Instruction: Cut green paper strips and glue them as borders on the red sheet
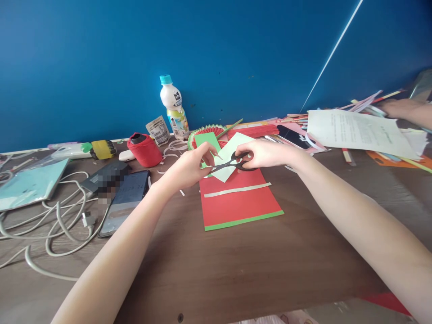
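My right hand (258, 154) is closed on the black handles of a pair of scissors (233, 163). The blades point left, across a pale green sheet of paper (225, 173). My left hand (191, 165) is curled at the blade tips, its fingers beside the pale sheet's left edge; what they pinch is hidden. Under both hands lies red paper (236, 207) with a green strip (245, 220) along its near edge. A thin pale strip (238, 190) crosses the red paper. Behind my left hand lies a bright green piece of paper (206, 140).
A drink bottle (176, 110) stands at the blue wall, beside a red-wrapped roll (144, 150). A phone (124, 202) and white cables (67, 225) lie left. Pleated red paper (253, 131) and a printed sheet (357, 132) lie right. Another person's hand (403, 109) reaches in far right.
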